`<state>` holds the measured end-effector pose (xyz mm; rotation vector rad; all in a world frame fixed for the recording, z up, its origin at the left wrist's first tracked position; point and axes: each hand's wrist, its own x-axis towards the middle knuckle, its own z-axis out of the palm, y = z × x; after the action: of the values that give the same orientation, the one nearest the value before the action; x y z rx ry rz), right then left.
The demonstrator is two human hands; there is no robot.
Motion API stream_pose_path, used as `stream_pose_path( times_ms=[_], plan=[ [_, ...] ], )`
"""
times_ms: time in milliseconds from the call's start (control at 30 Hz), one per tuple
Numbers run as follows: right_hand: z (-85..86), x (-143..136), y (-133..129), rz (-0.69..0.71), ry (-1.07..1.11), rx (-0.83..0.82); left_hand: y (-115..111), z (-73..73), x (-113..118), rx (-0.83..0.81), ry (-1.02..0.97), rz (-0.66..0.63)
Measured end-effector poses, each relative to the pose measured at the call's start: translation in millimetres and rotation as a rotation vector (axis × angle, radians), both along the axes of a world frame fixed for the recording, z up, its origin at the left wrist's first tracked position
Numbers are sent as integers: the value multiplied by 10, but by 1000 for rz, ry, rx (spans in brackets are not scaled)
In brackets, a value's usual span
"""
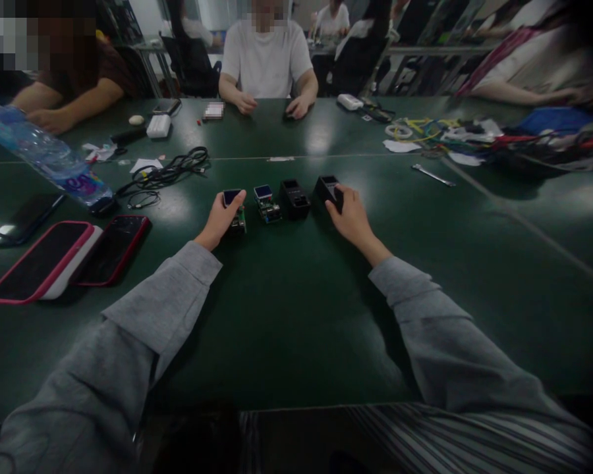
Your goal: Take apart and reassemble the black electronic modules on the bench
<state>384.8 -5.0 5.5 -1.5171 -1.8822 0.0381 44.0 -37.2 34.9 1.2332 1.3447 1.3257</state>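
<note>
My left hand (221,218) is closed around a circuit board with a small screen (236,225), its thumb lying along the screen's edge. Just right of it on the table rests a second circuit board with a screen (267,205). Beside that one stands a black plastic case (295,199) with openings in its face. My right hand (348,214) grips another black case (327,189) at the right end of the row, thumb and fingers on its near side. All of these lie close to the table top; the palms hide parts of the held pieces.
On the left are phones (43,260), a tilted water bottle (54,161) and a coiled black cable (170,172). A wrench (432,175) and a heap of wires (454,135) lie to the right on the green table (286,316). People sit across and at both sides.
</note>
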Motion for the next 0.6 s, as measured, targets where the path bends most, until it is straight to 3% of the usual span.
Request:
stream_pose_path(
  times_ms=[300, 600],
  plan=[
    [3, 3, 0, 4, 0, 0, 184, -49, -26, -24, 188, 67],
    [8, 2, -4, 18, -6, 4, 272, -123, 4, 34, 104, 51]
  ],
)
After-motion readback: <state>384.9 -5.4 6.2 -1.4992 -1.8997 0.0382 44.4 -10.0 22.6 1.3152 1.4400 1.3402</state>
